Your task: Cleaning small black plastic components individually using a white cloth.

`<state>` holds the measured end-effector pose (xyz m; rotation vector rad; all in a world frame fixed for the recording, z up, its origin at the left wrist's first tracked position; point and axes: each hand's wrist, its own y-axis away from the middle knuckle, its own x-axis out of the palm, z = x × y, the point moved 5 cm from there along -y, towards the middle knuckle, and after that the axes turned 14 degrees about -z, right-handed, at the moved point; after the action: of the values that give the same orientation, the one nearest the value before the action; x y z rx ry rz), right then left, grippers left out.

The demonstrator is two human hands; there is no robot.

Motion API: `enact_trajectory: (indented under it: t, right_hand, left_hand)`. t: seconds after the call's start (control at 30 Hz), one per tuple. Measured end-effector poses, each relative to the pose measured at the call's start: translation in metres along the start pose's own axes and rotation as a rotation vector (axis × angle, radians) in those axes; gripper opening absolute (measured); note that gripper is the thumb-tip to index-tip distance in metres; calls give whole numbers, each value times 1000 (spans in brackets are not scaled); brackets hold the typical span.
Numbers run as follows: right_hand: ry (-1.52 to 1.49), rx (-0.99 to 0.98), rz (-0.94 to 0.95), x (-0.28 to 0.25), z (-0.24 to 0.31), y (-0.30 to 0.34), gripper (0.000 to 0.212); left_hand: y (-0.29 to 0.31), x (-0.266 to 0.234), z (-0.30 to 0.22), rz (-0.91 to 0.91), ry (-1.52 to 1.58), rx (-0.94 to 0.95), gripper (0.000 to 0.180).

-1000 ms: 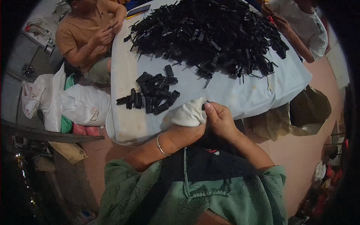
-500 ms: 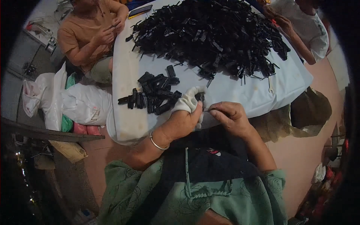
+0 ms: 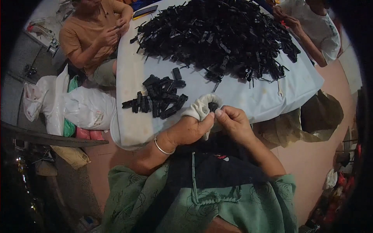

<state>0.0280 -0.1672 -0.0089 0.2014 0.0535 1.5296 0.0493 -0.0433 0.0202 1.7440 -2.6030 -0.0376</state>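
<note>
My left hand [image 3: 189, 128], with a silvery bangle at the wrist, is closed round a small black plastic part [image 3: 212, 106]. An off-white cloth or glove piece [image 3: 200, 108] covers its fingers. Thumb and fingers of my right hand [image 3: 234, 121] pinch at the same part from the right; the exact grip is partly hidden. Just beyond, to the left, a small heap of black plastic parts [image 3: 157, 93] lies on the table. A far larger pile of black parts [image 3: 213, 39] with thin protruding pieces covers the table's far side.
The pale-covered table [image 3: 130, 128] spans the view before me. A small wrench [image 3: 280, 88] lies near its right side, a phone [image 3: 145, 11] at the far left. One person [image 3: 91, 39] sits at left, another [image 3: 311, 35] at right, both handling small things. White sacks [image 3: 87, 106] stand left.
My right hand has moved up and left, closing the small gap to my left hand, and its fingertips now meet the black part. The cloth-covered fingers have turned slightly.
</note>
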Motion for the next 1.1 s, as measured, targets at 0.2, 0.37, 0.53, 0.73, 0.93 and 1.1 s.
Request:
enact_trajectory:
  t: [0.2,0.37,0.53,0.73,0.93,1.1]
  right_hand:
    - [232,-283,35,4,17,0,32]
    - [307,-360,-54,14,8,-1,33]
    - [96,-142,74,19,-5,-7,29]
    - [886,-579,-246,-17,39,-53,18]
    - [1209,-665,-327,-16,31,-66,26]
    - [1217,-655,-320,-30,20,-54,29]
  left_hand:
    - [-3,-2,8,-102,-94,153,31]
    - [3,1,-11,-186,-589,549,29]
    - [6,-7,-8,-174,-627,386,26]
    - [-15,-60,-32,-379,-1202,463,33]
    - [-14,-59,-55,-509,-1417,739,24]
    - [-16,-15,-20,-372,-996,602,23]
